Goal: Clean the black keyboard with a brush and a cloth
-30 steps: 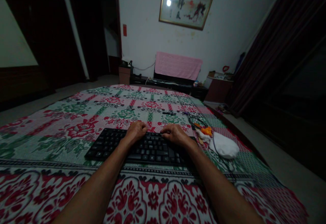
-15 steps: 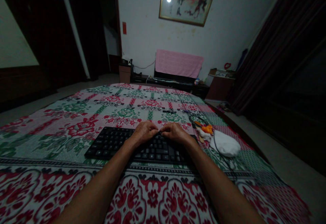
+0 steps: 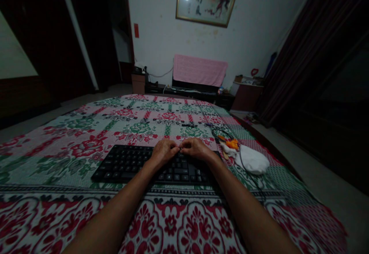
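Note:
A black keyboard (image 3: pixel 123 164) lies flat on a flowered bedspread (image 3: pixel 86 146) in front of me. Over its far middle part, my left hand (image 3: pixel 165 152) and my right hand (image 3: pixel 195 148) meet, fingertips almost touching. Both hands are closed in a pinch, thumbs and forefingers together. Whatever sits between the fingertips is too small and dark to make out. My hands and forearms hide part of the keys.
To the right lie a white cloth bundle (image 3: pixel 253 159), an orange item (image 3: pixel 231 143) and a black cable (image 3: pixel 242 157). Beyond the hands is a small dark object (image 3: pixel 188 125). A pink towel (image 3: pixel 198 70) covers a screen by the far wall.
The view has shifted slightly, so the keyboard sits a little further left. Both hands stay together over the keyboard, with the fingertips slightly closer.

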Available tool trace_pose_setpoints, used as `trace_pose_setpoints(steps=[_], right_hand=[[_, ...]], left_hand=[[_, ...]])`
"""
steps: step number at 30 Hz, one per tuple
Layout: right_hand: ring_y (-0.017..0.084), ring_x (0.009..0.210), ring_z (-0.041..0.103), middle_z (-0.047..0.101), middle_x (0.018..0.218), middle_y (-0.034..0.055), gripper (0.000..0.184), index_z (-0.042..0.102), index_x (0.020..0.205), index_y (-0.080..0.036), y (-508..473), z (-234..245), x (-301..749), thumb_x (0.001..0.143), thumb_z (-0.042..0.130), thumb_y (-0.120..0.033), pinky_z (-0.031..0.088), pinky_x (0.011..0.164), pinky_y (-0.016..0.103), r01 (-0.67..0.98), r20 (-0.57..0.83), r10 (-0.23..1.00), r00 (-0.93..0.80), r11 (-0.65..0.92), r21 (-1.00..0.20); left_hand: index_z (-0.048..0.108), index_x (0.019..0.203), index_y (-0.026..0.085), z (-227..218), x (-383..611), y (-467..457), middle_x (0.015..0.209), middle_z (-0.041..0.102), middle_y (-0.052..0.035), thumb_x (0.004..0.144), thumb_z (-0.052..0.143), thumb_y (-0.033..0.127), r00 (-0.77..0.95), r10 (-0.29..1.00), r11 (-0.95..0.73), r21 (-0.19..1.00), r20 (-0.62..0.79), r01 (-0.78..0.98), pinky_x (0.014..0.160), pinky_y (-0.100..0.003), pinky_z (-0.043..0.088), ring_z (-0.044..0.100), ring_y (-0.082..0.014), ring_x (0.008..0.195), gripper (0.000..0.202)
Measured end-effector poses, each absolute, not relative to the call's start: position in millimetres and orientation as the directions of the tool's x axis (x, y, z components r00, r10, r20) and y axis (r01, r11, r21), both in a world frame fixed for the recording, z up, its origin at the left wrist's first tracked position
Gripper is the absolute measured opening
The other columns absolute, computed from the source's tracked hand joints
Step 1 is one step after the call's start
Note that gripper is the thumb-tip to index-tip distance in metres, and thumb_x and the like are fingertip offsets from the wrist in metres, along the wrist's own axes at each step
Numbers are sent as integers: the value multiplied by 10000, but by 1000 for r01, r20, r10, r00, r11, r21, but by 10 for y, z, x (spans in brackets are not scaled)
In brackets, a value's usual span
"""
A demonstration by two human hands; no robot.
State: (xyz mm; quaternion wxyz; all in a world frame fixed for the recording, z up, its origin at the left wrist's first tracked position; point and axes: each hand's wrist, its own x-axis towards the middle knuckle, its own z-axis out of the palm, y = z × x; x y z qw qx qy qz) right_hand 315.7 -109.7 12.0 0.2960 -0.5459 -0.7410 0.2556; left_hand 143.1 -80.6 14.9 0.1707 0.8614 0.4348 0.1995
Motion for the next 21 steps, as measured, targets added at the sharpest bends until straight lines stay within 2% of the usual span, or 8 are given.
trace_pose_setpoints(steps=[5, 9, 14, 17, 21], right_hand=[[99, 591, 542, 651, 649, -5, 175, 702, 724, -135, -1129, 160, 3168, 726, 577, -257, 379, 547, 183, 648, 172, 966, -190, 256, -717], [96, 567, 528, 645, 625, -2, 153, 698, 693, -128, -1106, 125, 3156, 691, 606, -250, 369, 526, 183, 631, 126, 982, -139, 186, -753], [78, 542, 478, 596, 577, -19, 105, 660, 638, -116, -1066, 95, 3144, 669, 596, -193, 354, 521, 176, 608, 96, 988, -118, 148, -780], [71, 521, 434, 540, 544, -34, 168, 631, 611, -117, -1096, 139, 3157, 700, 575, -248, 329, 504, 178, 608, 97, 982, -162, 177, -774], [86, 547, 449, 541, 582, -27, 272, 645, 694, -119, -1161, 195, 3190, 775, 502, -335, 340, 520, 194, 602, 130, 978, -162, 203, -772]], left_hand=[[704, 740, 195, 131, 1430, -790, 760, 691, -40, 769, 478, 310, 539, 817, -567, 463, 207, 681, 628, -234, 369, 594, -155, 737, 255], [705, 752, 192, 133, 1447, -787, 759, 693, -35, 751, 494, 307, 516, 840, -524, 499, 168, 690, 617, -231, 371, 595, -149, 724, 241], [706, 743, 187, 134, 1478, -803, 753, 689, -35, 739, 499, 278, 493, 858, -496, 484, 144, 721, 622, -230, 373, 586, -150, 722, 226], [697, 724, 169, 123, 1471, -787, 718, 677, -34, 751, 487, 291, 496, 852, -506, 500, 165, 703, 600, -230, 358, 578, -145, 693, 245], [687, 703, 162, 141, 1405, -715, 664, 651, -20, 811, 424, 335, 538, 818, -557, 519, 204, 649, 581, -225, 345, 565, -135, 657, 333]])
